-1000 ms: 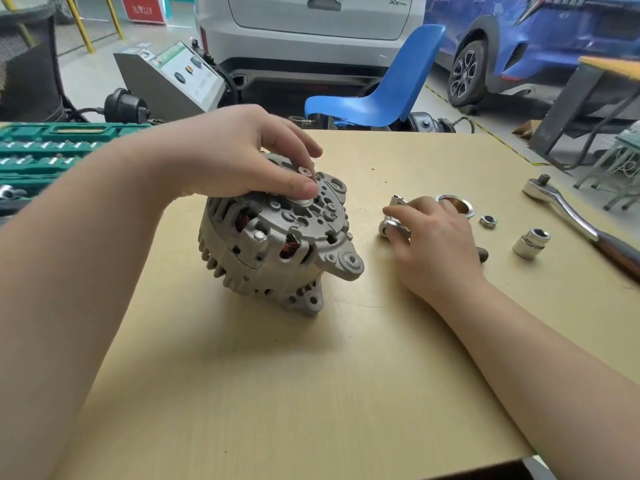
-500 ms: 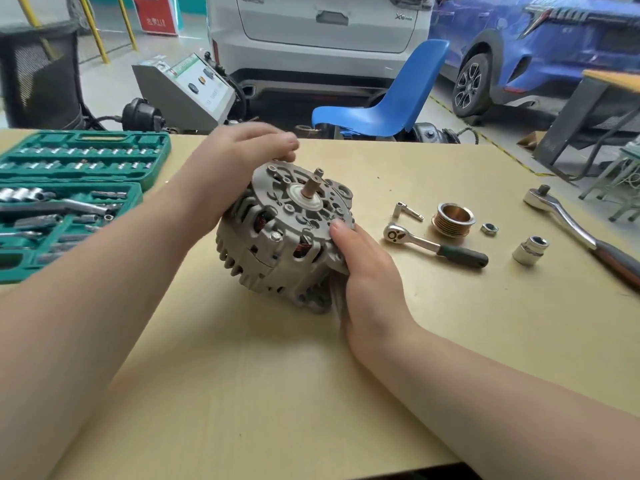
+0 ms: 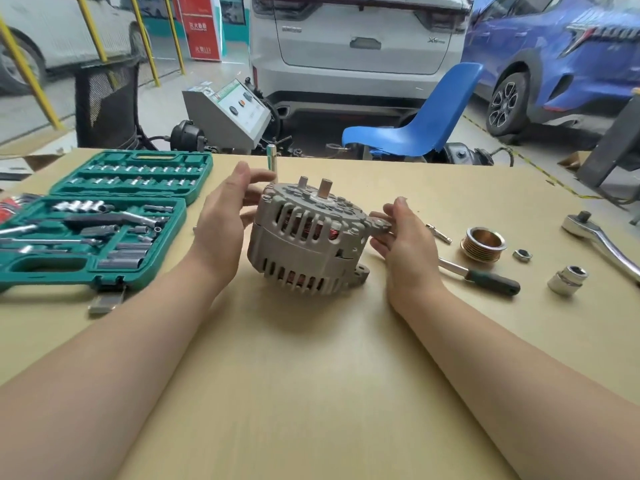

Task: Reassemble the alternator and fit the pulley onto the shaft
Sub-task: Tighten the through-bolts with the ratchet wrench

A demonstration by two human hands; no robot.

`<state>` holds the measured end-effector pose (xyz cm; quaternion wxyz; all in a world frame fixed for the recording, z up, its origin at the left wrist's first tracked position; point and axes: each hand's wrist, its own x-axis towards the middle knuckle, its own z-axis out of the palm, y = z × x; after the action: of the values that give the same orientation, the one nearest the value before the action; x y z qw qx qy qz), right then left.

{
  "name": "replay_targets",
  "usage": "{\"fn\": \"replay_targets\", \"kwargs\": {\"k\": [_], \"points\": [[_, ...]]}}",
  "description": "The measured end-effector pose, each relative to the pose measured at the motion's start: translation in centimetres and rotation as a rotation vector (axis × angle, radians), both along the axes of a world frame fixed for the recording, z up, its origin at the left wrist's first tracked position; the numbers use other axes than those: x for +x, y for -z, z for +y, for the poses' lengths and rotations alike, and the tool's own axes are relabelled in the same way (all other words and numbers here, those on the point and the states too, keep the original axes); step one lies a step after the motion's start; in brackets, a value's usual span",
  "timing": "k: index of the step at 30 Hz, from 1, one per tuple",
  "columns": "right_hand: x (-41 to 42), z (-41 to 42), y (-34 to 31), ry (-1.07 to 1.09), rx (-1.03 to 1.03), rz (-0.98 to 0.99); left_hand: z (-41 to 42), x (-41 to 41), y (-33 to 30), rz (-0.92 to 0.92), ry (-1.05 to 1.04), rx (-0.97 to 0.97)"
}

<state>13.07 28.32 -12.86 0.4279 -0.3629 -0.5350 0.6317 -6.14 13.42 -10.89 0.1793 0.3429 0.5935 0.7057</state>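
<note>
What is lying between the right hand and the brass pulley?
In the head view, a small extension bar lies between the right hand and the pulley.

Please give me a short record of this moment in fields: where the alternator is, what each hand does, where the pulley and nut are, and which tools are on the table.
alternator: on the table, shaft pointing up, bare
left hand: fingers straight, against the alternator's left side
right hand: pinches the mounting ear on the right side
pulley: on the table, right of the right hand, not fitted
nut: beside the pulley
tools: small ratchet, large ratchet, loose socket, open socket set
</note>
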Motion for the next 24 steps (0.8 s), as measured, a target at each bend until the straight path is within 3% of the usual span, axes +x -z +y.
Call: {"fn": "replay_targets", "kwargs": {"k": [6, 16, 24], "points": [[0.2, -2.3, 0.6, -0.192, 0.012, -0.082, 0.5, 1.0, -0.3, -0.168, 0.259, -0.046], [0.4, -2.6, -1.2, -0.347, -0.137, -0.124, -0.4, 2.9, -1.0, -0.180, 0.211, -0.007], [0.7, -3.3, -0.8, -0.331, -0.163, 0.002, -1.1, 3.3, -0.2, -0.133, 0.263, 0.056]]}}
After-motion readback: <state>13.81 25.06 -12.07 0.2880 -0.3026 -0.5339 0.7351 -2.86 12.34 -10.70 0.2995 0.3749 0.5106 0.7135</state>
